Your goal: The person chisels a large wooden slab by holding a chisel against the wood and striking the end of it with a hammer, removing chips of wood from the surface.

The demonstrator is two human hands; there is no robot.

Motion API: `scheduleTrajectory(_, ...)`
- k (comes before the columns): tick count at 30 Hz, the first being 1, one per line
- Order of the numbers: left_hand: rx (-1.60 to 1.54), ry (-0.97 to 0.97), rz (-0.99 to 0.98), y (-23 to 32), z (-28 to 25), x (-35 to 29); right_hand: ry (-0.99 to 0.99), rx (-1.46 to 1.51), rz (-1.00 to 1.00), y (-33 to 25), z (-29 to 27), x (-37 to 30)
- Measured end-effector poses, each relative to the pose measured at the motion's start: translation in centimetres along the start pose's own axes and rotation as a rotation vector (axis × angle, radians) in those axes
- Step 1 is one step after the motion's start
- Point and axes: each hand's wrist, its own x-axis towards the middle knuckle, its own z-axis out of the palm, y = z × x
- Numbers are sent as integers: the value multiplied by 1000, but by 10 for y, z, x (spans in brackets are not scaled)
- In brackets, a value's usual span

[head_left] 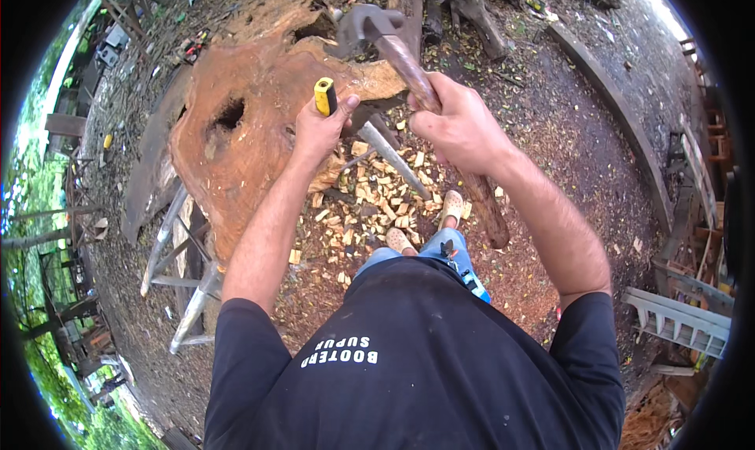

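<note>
My left hand is closed around the yellow and black handle of a chisel. The handle's butt end points up, and the blade is hidden below the fist. In my right hand I grip a hammer partway along its brown wooden handle. Its dark metal head, a little blurred, is raised beyond and to the right of the chisel, apart from it. Beneath my left hand lies a large reddish-brown wood slab with irregular edges and a dark hole. Its pale, freshly cut edge shows near the hammer handle.
Metal legs stand under the slab's near left side. Pale wood chips cover the ground by my feet. A long beam lies to the right, with a grey slatted piece nearer. Logs lie at the far side.
</note>
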Motion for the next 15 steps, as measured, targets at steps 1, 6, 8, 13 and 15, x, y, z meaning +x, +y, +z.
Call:
scheduleTrajectory(1, -90, 15, -25, -2, -1, -1, 2, 1, -2, -9, -3, 7)
scheduleTrajectory(6, -103, 20, -36, -4, -10, -5, -48, -218, -86, -55, -20, 23)
scheduleTrajectory(8, -101, 26, -19, -3, -6, -6, -29, -136, -108, -60, -15, 24)
scheduleTrajectory(13, -97, -23, 46, -23, -6, 3, -213, -469, -84, -13, 32, 30)
scheduleTrajectory(15, -31, 0, 62, -22, -1, 1, -278, -552, -83, -6, 27, 36)
